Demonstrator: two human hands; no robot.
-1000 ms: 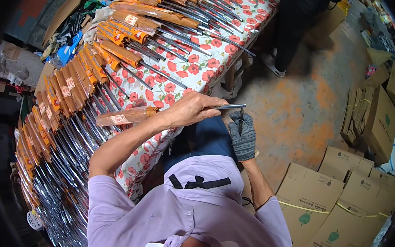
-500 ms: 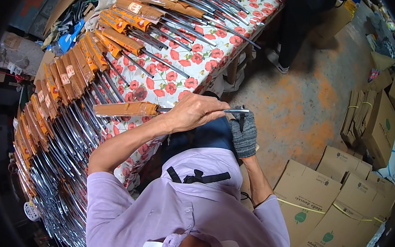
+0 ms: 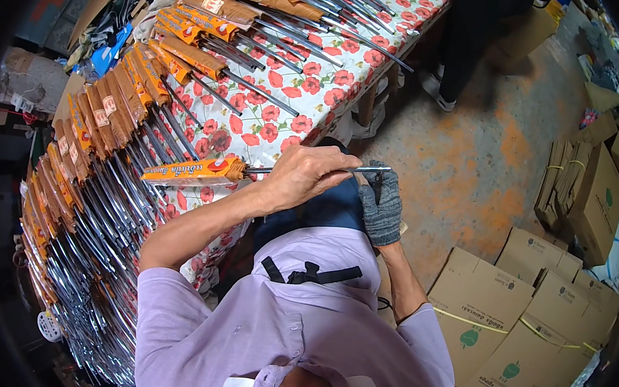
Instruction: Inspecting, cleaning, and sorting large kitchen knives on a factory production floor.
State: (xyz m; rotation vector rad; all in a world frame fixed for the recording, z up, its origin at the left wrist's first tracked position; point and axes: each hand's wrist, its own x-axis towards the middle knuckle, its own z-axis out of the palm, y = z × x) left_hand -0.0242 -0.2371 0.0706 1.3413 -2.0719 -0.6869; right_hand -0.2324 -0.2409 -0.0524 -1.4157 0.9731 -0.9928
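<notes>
A thin shiny metal rod lies level across my lap, its far left end inside an orange printed plastic sleeve [image 3: 195,171]. Bare and closed, my left hand [image 3: 305,177] grips the metal rod [image 3: 257,169] to the right of that sleeve. My right hand [image 3: 383,217] wears a grey knit glove and closes around the rod's right end, whose tip shows above its fingers. On the left, many similar sleeved rods [image 3: 108,207] lie fanned in rows, their orange and brown sleeves [image 3: 105,108] outward and their bare metal ends toward me.
A table with a red-flower cloth [image 3: 278,89] carries the rods. Flattened cardboard boxes [image 3: 476,290] with yellow straps lean at the lower right, and more cartons [image 3: 596,201] stand behind. Another person's dark-clad legs [image 3: 463,45] show beyond the table edge on the stained concrete floor [image 3: 465,155].
The held rod has turned about its length: its sleeve showed a brown side before and shows the orange printed side now. Both hands stay in nearly the same place.
</notes>
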